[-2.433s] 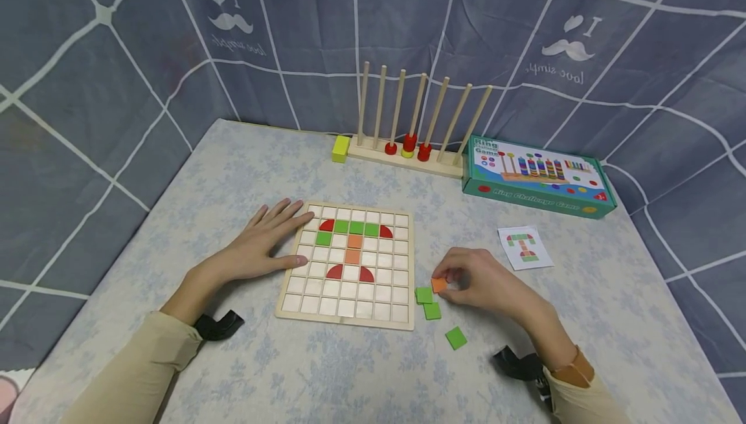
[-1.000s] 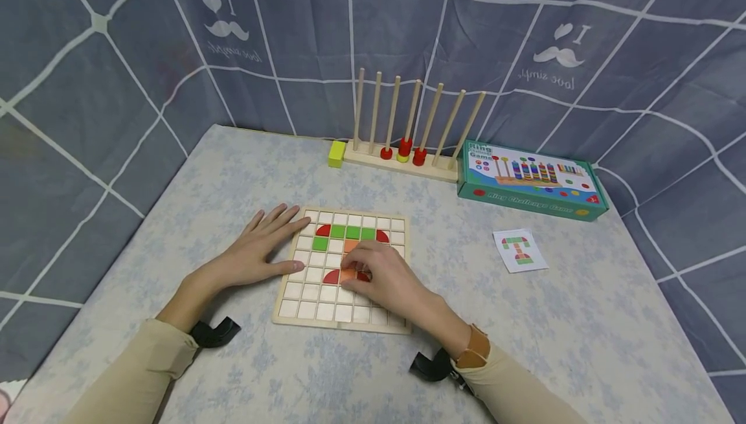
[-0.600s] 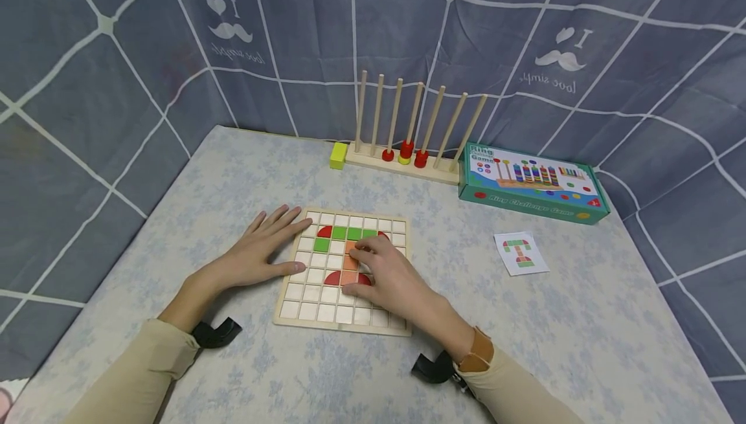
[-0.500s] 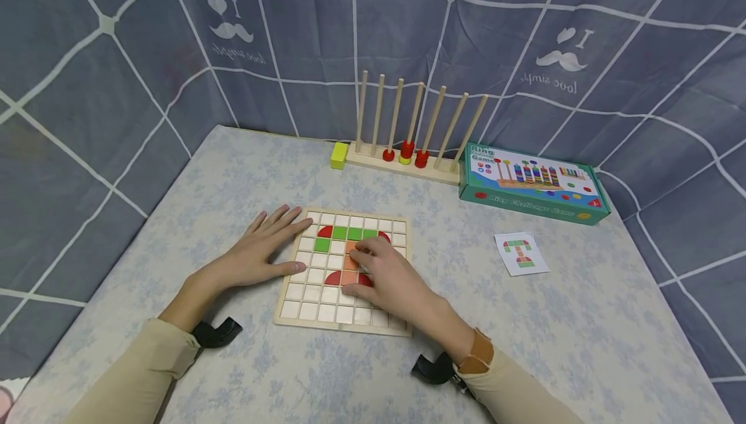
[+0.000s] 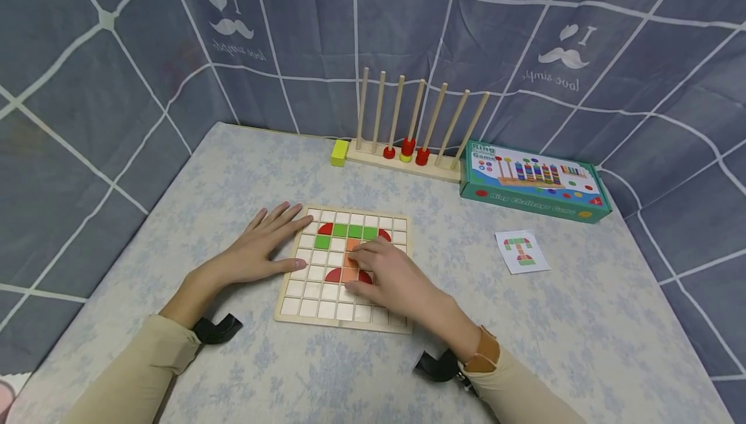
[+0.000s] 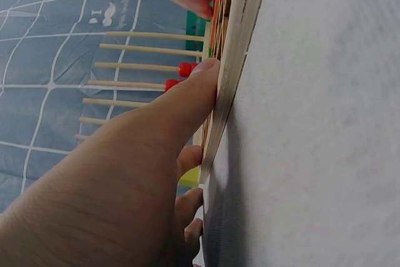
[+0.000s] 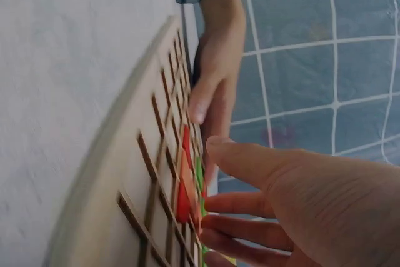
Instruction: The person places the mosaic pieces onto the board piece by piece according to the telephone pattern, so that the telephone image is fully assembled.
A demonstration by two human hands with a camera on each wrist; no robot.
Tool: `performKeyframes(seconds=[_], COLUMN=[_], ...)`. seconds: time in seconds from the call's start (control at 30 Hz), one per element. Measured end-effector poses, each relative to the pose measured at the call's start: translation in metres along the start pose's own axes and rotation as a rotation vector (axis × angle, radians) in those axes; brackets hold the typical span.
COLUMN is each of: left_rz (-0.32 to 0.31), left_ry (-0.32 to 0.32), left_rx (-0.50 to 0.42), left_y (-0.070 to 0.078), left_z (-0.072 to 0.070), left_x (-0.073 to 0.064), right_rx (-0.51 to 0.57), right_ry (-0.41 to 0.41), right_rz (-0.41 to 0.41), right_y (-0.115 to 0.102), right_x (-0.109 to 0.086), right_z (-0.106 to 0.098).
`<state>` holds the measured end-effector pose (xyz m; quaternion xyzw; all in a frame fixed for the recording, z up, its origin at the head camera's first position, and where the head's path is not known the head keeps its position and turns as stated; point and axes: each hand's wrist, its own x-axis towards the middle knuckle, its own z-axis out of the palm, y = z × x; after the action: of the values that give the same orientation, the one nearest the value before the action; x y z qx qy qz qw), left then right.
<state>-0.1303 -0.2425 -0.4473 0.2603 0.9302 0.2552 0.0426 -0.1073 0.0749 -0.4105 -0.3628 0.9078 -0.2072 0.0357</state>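
The left hand [image 5: 252, 253] lies spread on the left edge of the wooden board [image 5: 327, 309]; the right hand [image 5: 402, 281] — grip parted, thumb apart from fingers — is over the orange tiles [image 5: 350, 274].

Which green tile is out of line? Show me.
The green tile directly below the upper-left red piece; the other three visible green tiles form one row.

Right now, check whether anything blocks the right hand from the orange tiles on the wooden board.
Nothing visible does: the right hand is over the orange tiles. The left hand rests on the left edge of the wooden board, clear of them.
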Motion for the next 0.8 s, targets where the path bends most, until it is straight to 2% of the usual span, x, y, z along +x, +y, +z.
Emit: performKeyframes(seconds=[0.2, 0.47, 0.6, 0.8], left_rz=[0.011, 0.008, 0.019, 0.007], left_ry=[-0.006, -0.004, 0.005, -0.003], left_rx=[0.008, 0.005, 0.003, 0.007], left_y=[-0.002, -0.001, 0.0, 0.0], left_z=[0.002, 0.0, 0.0, -0.001], left_x=[0.002, 0.003, 0.003, 0.001], right_rx=[0.093, 0.234, 0.269, 0.276], right_ry=[0.022, 0.022, 0.011, -0.034], right_rz=[0.029, 0.135, 0.138, 0.122], right_y=[0.015, 0.047, 0.06, 0.072], right_x=[-0.017, -0.058, -0.076, -0.083], right_z=[-0.012, -0.032, -0.036, -0.035])
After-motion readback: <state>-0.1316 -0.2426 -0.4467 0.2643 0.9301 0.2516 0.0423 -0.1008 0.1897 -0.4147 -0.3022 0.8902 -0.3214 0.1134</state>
